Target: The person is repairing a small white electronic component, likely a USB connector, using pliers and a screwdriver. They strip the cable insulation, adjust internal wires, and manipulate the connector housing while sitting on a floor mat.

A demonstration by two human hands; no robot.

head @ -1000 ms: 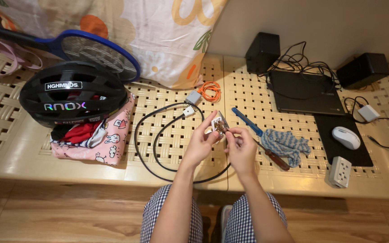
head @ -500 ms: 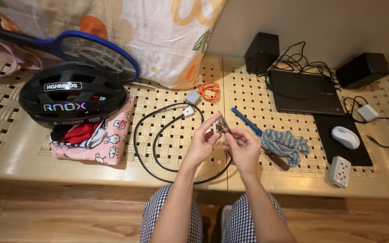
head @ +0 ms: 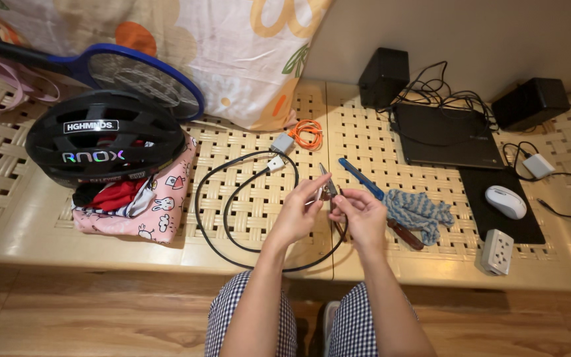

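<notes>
Surface: cream woven-lattice plastic bench against a pale wall, wooden floor below.

Hands: the left hand and right hand meet above the bench's middle. Left fingers are curled, thumb and forefinger pinched on a small metal plier-like tool whose tips point up and away. Right fingers are closed near the tool's lower end, also pinching; what exactly they grasp is too small to tell.

Beneath the hands: a long black cable looped on the bench, ending in a white plug beside a grey adapter and an orange coiled cord.

Right of the hands: a blue-handled tool, touching a blue-and-white woven rope bundle.

Left: a black vented bicycle helmet sitting on folded pink printed cloth; red fabric shows under its rim.

Far right: a white computer mouse on a black pad, a white socket block just beside.
</notes>
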